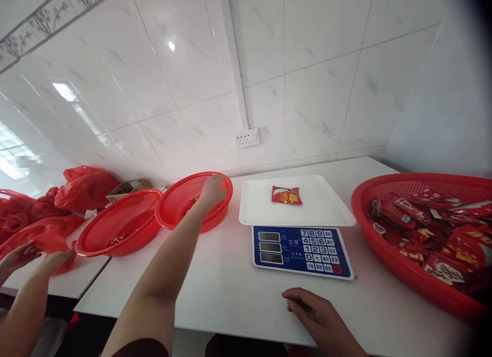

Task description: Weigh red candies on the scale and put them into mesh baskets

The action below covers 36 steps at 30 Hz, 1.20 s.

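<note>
Left hand (pixel 213 192) reached over the perforated basket (pixel 175 209) left of the digital scale (pixel 302 252), fingers indiscernible; before the scale, right hand (pixel 322 318) curled half-open.

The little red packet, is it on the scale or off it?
On: the red packet lies on the white tray of the scale.

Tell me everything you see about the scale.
The plastic-looking scale sits flat on the white table. A wide white tray forms its top, with one red packet lying on it. The blue front panel has three displays on the left, digits hard to read, and a pale keypad with one red key. The right hand is near, not touching.
</note>
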{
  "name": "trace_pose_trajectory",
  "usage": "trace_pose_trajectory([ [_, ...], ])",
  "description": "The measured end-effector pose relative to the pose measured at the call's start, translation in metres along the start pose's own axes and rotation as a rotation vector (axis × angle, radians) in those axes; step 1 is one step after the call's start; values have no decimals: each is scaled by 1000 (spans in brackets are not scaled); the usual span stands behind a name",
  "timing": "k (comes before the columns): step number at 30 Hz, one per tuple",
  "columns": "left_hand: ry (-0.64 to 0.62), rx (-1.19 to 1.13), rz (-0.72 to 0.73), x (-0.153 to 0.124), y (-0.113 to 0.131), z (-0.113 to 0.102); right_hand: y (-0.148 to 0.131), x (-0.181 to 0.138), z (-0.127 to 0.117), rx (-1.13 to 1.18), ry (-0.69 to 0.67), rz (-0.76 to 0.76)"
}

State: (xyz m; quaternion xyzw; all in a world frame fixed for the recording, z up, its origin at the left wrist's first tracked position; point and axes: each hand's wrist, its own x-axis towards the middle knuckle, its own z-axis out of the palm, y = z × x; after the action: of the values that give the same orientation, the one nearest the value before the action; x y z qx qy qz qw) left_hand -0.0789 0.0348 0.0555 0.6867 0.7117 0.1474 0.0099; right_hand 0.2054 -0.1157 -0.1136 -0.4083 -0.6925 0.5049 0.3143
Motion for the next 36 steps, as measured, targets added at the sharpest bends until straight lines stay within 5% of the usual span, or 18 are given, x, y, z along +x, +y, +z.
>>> trace_pose_trajectory([
  [6, -242, -79, 422, 12, 96, 60, 5, 0, 2, 3, -1, 43],
  [12, -238, -51, 449, 22, 131, 89, 5, 0, 3, -3, 25, 51],
  [17, -86, -58, 331, 17, 112, 71, 2, 0, 2, 16, 12, 57],
  [26, 148, 35, -107, -13, -18, -8, -4, -1, 0, 0, 5, 9],
  [32, 503, -288, 96, -74, 0, 32, -18, -2, 1, -83, 18, -35],
  [36, 412, -595, 126, -99, 23, 76, -46, -6, -40, -181, 103, -35],
])
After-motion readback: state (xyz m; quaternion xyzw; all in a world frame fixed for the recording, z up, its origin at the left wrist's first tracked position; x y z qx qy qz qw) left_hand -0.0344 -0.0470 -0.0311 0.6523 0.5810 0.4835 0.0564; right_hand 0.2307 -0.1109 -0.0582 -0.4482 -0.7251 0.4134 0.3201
